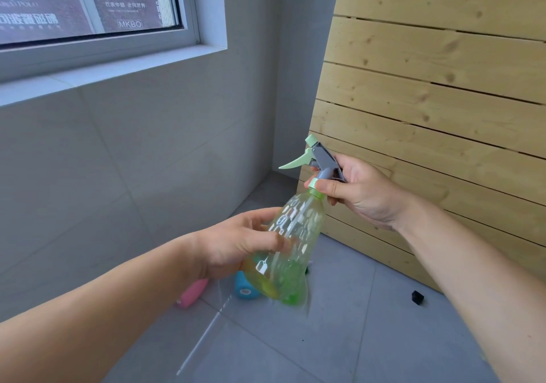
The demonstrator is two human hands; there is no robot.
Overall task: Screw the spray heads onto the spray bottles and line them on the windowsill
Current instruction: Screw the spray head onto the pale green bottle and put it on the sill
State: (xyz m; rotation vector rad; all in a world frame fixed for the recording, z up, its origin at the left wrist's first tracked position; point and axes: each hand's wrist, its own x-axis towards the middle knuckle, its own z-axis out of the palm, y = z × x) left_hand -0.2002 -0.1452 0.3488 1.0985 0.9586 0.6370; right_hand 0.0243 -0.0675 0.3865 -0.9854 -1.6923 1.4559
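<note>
Two bare forearms reach in from below. Left hand (236, 243) wraps the lower body of a clear green spray bottle (291, 240), fingers closed around it, the bottle tilted with its neck up and to the right, held in the air above the floor. Right hand (360, 190) pinches the pale green collar at the neck, thumb and fingers closed on the spray head (317, 159), grey body, mint trigger pointing left. Below, on the grey tiled floor (339, 338): a pink bottle (192, 292) lying down, a blue bottle (245, 289) beside it, partly hidden behind the green one; a thin white tube (204, 335); a small black piece (417, 297) well apart to the right. Pale wooden slatted panel (428, 101) leans at right. Windowsill (118, 70) upper left, above the tiled wall.
</note>
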